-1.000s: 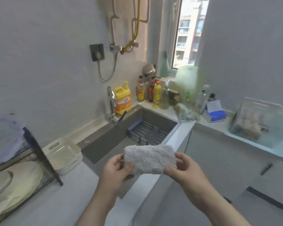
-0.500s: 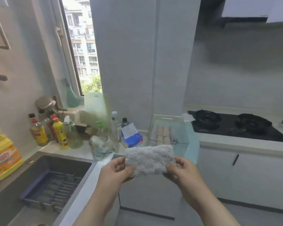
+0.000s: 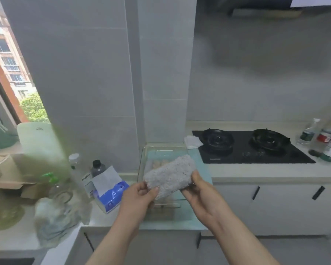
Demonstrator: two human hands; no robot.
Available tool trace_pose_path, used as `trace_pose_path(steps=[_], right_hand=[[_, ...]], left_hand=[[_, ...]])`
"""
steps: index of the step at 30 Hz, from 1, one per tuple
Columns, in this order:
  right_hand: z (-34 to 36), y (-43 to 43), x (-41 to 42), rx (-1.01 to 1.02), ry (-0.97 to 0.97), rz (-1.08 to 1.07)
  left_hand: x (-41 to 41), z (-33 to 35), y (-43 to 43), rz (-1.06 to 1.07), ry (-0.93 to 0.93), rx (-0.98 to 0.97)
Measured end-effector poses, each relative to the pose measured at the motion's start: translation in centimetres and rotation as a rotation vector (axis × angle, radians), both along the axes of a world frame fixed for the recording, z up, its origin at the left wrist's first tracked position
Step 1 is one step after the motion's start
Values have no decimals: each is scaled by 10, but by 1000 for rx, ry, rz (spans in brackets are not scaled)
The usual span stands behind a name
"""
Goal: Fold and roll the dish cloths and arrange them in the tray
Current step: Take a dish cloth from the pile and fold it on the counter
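My left hand (image 3: 139,196) pinches one end of the folded dish cloth (image 3: 170,175) and my right hand (image 3: 197,188) grips the other, in the air over the clear tray (image 3: 164,147) on the worktop (image 3: 256,173), so if either grip slackens, I reckon the fold drops open before I roll it.

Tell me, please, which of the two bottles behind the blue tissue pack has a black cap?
The shorter dark grey bottle beside the blue tissue pack; the taller clear bottle left of it is white-capped.

Two hands are gripping one dish cloth (image 3: 170,175): left hand (image 3: 139,196), right hand (image 3: 197,190). One tray (image 3: 161,150) is standing behind it. One hob (image 3: 294,155) is carrying two burners (image 3: 217,138) (image 3: 268,138). One tissue pack (image 3: 113,194) is lying nearby.
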State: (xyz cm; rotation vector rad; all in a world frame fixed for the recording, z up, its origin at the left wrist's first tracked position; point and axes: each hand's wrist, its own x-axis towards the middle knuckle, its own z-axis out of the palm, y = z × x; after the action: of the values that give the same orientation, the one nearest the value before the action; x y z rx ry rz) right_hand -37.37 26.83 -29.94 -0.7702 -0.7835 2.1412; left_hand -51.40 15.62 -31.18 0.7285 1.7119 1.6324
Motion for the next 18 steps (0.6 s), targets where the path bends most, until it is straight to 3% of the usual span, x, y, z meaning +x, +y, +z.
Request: trace_pose_path(steps=[7,10,11,13,15,18], right_hand=[[-29,102,-67,-115,-53,-78],[-42,140,-81,-160,-73,-187],[-45,152,-82,-161,-83,-232],[-53,175,-77,-177,-122,-287],[-60,195,-67,-228,-184,-301],[-71,208,-57,-291,-310,-189]], left_hand=[[-55,-28,121,-79,-2,-15],[-67,-51,159,-216,91,-143],[-71,-62,168,-340,200,-199],[-81,-81,182,-682,642,-321],[-87,-97,194,-957,1067,-322],[-81,-117,212,-1270,1415,-397]])
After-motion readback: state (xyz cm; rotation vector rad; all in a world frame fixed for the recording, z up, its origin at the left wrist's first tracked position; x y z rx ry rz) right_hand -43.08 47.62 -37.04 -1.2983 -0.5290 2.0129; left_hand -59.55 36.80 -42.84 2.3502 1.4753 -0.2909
